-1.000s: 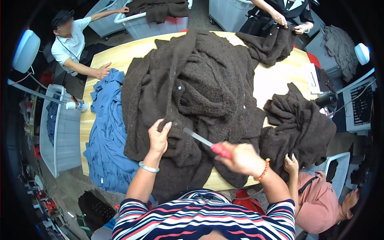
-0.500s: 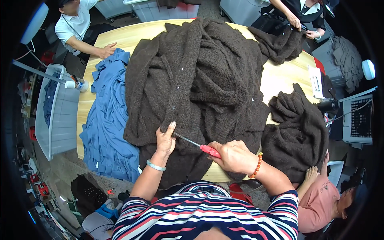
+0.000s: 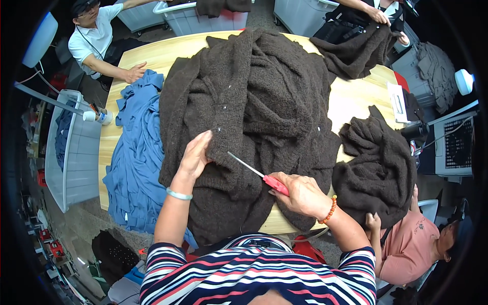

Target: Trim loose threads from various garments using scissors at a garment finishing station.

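Upon the pale bench [image 3: 356, 96] lies the big brown garment [image 3: 284, 96], with blue cloth [image 3: 133, 157] to its left. The garment looks soft, limp and rather heavy, so better held by its buttoned band [image 3: 229, 112]. At the garment's band, the left hand [image 3: 194, 155] has straight fingers; whether they pinch, I cannot tell. Near the garment's lower right, the right hand [image 3: 302, 197] clenches a red-handled tool [image 3: 277, 184]. Since half a second ago, the left hand went higher, away from the tool's tip.

The right hand [image 3: 303, 195] hides part of the red handle [image 3: 275, 184].
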### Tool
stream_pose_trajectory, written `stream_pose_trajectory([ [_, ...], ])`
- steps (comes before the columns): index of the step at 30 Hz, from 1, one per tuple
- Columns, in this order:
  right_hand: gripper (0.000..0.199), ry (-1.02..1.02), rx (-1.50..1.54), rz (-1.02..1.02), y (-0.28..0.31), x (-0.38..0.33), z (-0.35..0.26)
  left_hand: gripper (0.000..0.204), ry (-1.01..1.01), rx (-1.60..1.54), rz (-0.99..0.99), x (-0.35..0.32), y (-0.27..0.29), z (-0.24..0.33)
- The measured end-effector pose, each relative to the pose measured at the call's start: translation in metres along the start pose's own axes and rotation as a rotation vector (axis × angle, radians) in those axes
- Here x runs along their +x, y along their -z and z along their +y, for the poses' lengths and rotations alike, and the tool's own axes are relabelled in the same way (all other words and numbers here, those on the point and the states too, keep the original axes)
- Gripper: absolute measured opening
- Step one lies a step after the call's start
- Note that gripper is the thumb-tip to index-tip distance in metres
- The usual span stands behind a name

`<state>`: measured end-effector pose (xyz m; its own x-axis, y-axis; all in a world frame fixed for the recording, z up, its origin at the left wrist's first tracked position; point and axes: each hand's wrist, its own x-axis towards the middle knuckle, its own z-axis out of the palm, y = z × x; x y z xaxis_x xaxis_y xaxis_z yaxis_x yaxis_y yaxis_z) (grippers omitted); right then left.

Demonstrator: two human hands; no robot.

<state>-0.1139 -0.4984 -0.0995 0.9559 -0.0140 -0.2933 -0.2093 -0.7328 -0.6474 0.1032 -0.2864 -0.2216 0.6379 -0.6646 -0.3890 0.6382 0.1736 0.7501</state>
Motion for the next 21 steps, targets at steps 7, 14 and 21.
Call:
stream_pose_trajectory([
  [7,0.034,-0.081,-0.096,0.078,0.005,0.016,0.0,0.014,-0.127,0.326,0.094,0.041,-0.001,-0.013],
  [14,0.026,0.029,-0.186,0.128,0.002,0.031,-0.002,0.006,-0.257,0.363,0.131,0.027,-0.003,-0.028],
  [21,0.029,0.024,-0.234,0.092,-0.001,0.046,-0.001,0.009,-0.287,0.382,0.1,0.019,-0.008,-0.026],
])
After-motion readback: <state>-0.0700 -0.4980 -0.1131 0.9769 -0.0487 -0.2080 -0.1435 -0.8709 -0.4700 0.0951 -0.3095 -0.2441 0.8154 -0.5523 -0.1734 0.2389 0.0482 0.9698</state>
